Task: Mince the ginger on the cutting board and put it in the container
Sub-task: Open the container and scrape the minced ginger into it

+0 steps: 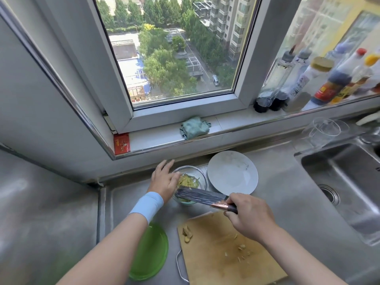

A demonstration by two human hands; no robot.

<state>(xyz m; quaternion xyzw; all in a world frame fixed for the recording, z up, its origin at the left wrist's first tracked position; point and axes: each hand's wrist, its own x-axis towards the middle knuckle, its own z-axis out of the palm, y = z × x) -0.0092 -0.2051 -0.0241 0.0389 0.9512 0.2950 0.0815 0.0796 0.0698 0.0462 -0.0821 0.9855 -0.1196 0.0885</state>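
A small clear glass container (pixel 202 177) stands on the steel counter below the window sill, with yellow minced ginger (pixel 188 181) inside. My right hand (pixel 246 214) grips the handle of a dark cleaver (pixel 199 196), whose flat blade lies across the container's near rim. My left hand (pixel 164 179) rests at the container's left side, fingers spread and touching the blade's tip and the ginger. The wooden cutting board (pixel 226 256) lies nearer to me, with a few ginger pieces (pixel 187 233) at its left edge and scraps in the middle.
A white plate (pixel 233 175) sits right of the container. A green lid (pixel 151 254) lies left of the board. The sink (pixel 349 182) is at the right, with a glass (pixel 322 130) behind it. Bottles (pixel 320 83) and a cloth (pixel 194 127) are on the sill.
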